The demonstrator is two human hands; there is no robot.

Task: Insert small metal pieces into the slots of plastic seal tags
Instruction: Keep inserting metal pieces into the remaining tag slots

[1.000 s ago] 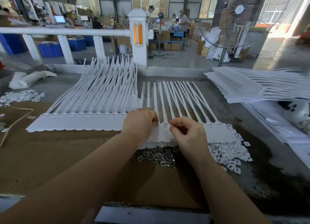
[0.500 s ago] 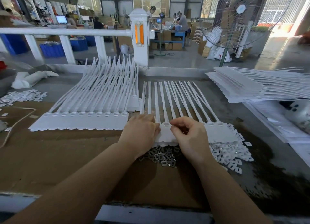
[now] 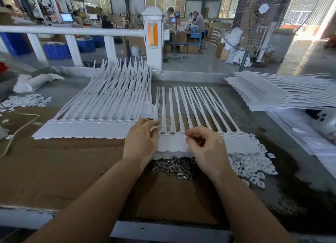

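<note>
Left hand (image 3: pixel 141 142) lay on the left end of the white plastic seal-tag strip (image 3: pixel 172 144), fingers curled over its edge up by the slots, pinning it down on the brown cardboard sheet (image 3: pixel 72 170). Right hand (image 3: pixel 207 148) hovered just over the same strip, thumb and forefinger pinched together right above a slot; couldn't tell for sure whether a metal piece sat between them, too small. Small grey metal clips (image 3: pixel 172 168) heaped just below the strip, between both wrists. Loose little white plastic bits (image 3: pixel 249 168) piled to the right, partly under the strip. Finished-looking white strip stack (image 3: pixel 87 130) just left, another white stack (image 3: pixel 272 91) well off to the right.
</note>
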